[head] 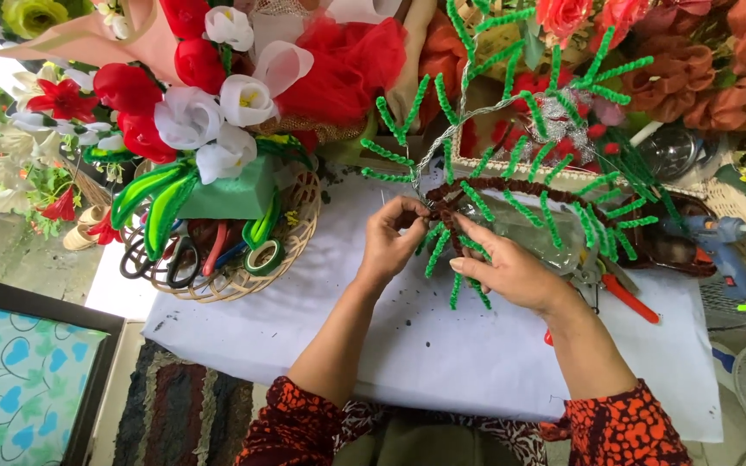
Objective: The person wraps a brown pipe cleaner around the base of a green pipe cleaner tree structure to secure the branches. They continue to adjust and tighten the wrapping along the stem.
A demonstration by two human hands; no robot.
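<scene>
Your patterned sleeves sit nearest; beyond them your left hand (pixel 390 237) and right hand (pixel 511 272) both pinch the brown pipe-cleaner branch (pixel 511 188) with green twigs, mid-desk (pixel 442 345), fingers closed on what looks like its stem. Woven basket (pixel 235 280) sits left.

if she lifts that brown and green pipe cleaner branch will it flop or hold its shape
The pipe cleaner branch probably holds its shape: its green twigs stand out stiffly. It looks thin and fuzzy, so likely light and unslippery where both hands, left and right, pinch it.
</scene>
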